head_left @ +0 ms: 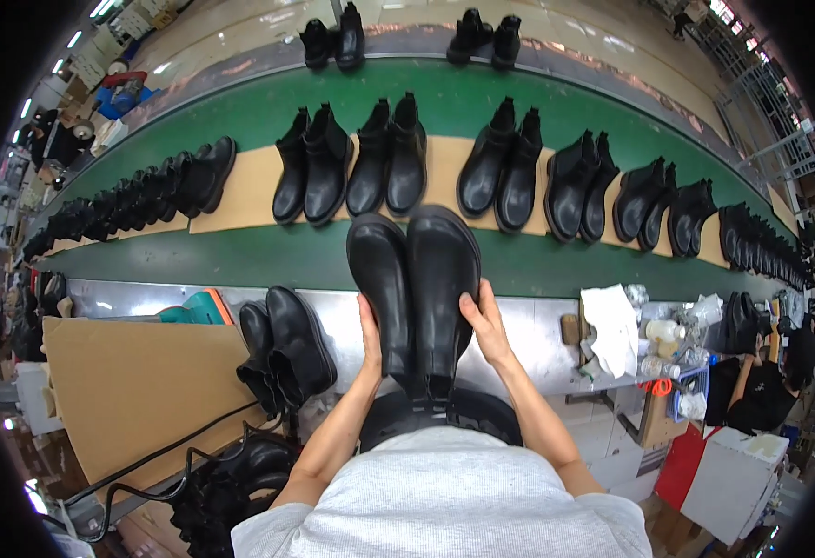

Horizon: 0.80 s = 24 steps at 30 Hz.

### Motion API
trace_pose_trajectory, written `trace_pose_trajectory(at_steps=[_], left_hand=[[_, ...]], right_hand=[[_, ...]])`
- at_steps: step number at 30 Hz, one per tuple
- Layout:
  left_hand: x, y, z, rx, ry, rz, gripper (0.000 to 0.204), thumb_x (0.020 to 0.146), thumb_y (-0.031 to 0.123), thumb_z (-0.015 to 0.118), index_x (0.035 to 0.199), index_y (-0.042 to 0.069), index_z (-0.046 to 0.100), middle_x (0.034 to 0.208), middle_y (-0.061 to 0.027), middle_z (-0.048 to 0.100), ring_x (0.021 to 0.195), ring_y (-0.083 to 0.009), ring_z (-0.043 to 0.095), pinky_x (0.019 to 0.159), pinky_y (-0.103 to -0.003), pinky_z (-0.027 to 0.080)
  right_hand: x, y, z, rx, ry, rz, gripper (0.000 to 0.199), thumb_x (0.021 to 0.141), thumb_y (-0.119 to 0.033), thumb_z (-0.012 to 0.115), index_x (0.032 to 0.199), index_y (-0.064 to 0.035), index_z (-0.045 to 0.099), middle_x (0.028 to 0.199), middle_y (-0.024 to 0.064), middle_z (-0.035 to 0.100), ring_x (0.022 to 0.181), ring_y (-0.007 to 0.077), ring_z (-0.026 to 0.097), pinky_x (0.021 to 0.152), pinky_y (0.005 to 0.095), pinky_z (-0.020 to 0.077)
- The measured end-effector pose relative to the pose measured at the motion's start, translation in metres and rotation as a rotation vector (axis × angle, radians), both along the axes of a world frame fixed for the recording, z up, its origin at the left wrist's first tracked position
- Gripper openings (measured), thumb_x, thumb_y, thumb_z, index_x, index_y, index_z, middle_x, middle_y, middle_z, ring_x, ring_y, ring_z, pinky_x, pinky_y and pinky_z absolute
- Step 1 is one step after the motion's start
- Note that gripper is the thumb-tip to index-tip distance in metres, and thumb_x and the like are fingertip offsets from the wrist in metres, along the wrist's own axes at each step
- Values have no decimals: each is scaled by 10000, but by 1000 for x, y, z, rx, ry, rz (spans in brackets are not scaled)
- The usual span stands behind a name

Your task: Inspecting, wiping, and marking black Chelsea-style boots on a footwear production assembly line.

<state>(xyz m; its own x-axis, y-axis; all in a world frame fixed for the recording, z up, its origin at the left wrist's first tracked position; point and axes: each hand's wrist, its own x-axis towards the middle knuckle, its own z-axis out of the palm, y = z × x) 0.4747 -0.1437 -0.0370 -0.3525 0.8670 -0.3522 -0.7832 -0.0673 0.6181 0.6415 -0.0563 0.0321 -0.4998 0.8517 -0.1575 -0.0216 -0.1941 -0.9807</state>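
Between my two hands I hold a pair of black ankle boots, side by side with their toes pointing away from me. My left hand (370, 332) presses against the outer side of the left boot (379, 279). Around the outer side of the right boot (442, 288), my right hand (487, 325) curls with its thumb on the upper. The pair is above the metal ledge and the near edge of the green belt (268, 256). Another black pair of boots (298, 344) rests on the ledge to the left of my left hand.
Rows of black boots (407, 163) stand on brown cardboard (258, 177) along the belt. At left lies a large cardboard sheet (138, 391) beside a teal and orange tool (205, 307). White paper (609, 325) and plastic bottles (665, 332) sit at right. A co-worker (761, 391) is far right.
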Motion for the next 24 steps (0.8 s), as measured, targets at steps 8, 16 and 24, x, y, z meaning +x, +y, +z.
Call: trace_pose_trajectory(at_steps=[8, 16, 24], left_hand=[[-20, 2, -14, -67, 532, 121, 597, 945, 504, 291, 1275, 20, 409, 1180, -77, 500, 1041, -172, 480, 919, -300, 360], [-3, -6, 96, 85, 832, -237, 506, 932, 438, 416, 1181, 10, 519, 1042, -102, 606, 873, -162, 603, 796, -291, 488], [-8, -6, 74, 13, 553, -277, 567, 906, 494, 429, 1225, 28, 481, 1108, -95, 578, 920, -177, 581, 824, -303, 464]], right_hand=[[4, -3, -21, 189, -20, -78, 618, 898, -463, 473, 1258, 33, 394, 1176, 105, 491, 1079, 162, 443, 930, 272, 338], [19, 11, -33, -960, 647, 8, 556, 899, -516, 439, 1128, -20, 545, 869, 98, 636, 702, 152, 609, 626, 264, 493], [49, 35, -106, -1015, 813, 273, 528, 903, -498, 449, 1124, -28, 549, 857, 86, 628, 707, 130, 595, 635, 249, 480]])
